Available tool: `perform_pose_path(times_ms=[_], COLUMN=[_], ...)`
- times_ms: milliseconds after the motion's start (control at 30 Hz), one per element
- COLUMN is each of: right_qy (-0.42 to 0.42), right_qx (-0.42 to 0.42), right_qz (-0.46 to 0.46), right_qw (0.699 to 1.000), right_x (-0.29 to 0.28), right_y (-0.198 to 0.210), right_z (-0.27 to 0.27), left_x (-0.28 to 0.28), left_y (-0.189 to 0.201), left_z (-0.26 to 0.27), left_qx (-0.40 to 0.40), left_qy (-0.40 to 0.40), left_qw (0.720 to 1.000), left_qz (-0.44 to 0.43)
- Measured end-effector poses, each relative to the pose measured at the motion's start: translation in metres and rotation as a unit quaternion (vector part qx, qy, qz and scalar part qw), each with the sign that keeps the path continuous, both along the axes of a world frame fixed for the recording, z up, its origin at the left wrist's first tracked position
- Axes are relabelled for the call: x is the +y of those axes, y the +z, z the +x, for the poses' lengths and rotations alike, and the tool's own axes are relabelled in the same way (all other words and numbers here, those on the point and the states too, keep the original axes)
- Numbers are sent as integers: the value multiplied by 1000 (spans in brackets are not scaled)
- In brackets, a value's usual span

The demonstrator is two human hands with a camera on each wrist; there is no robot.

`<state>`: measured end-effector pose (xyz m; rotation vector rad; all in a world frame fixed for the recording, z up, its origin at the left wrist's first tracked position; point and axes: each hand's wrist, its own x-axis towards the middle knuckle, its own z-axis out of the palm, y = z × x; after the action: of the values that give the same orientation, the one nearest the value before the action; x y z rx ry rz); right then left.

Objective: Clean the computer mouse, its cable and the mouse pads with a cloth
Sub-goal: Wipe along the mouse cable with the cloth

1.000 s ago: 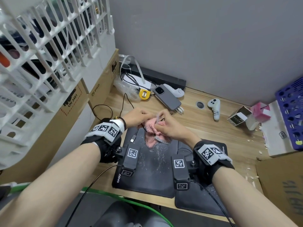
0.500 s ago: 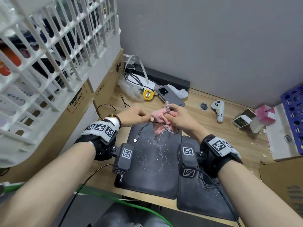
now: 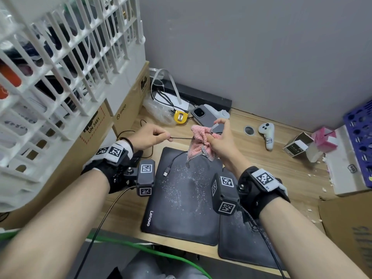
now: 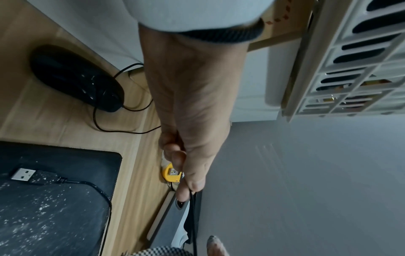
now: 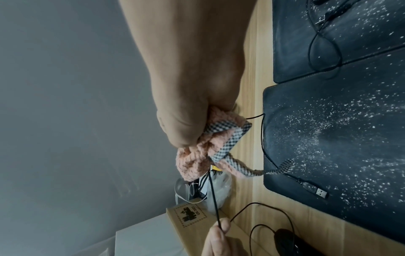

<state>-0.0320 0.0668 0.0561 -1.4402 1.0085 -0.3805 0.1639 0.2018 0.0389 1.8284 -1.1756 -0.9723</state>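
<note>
My left hand (image 3: 153, 134) pinches the thin black mouse cable (image 3: 181, 138) and holds it taut above the desk. My right hand (image 3: 218, 140) grips a pink cloth (image 3: 199, 135) with checked trim, bunched around the cable. The cable's free end hangs down to a USB plug (image 3: 165, 174) lying on the left mouse pad (image 3: 181, 214), which is speckled with white dust. A second dusty pad (image 3: 241, 244) lies to its right. The black mouse (image 4: 74, 78) sits on the desk left of the pads; the head view hides it behind my left wrist.
A phone (image 3: 205, 117), a yellow tape measure (image 3: 180, 117) and a bag of cables lie at the back. A white controller (image 3: 266, 133), small boxes (image 3: 298, 144) and a purple basket (image 3: 360, 141) sit to the right. Cardboard boxes (image 3: 124, 111) and a white crate (image 3: 60, 57) stand on the left.
Both hands have lifted off the pad and moved apart. The cloth has slid right along the cable, which is now stretched taut between them.
</note>
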Motion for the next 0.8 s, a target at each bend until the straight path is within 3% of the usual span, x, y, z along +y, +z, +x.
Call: perform_pose_path(times_ms=[600, 800], right_qy=[-147, -138], right_qx=[-60, -52], right_qz=[157, 133], right_qw=[975, 980], right_x=[-5, -10], right_y=[4, 8], right_z=[-6, -13], left_x=[12, 13], left_y=[2, 6], left_z=[-1, -5], left_qx=[-10, -14], left_qy=[25, 44], left_qw=[1000, 999], left_qz=[-5, -8])
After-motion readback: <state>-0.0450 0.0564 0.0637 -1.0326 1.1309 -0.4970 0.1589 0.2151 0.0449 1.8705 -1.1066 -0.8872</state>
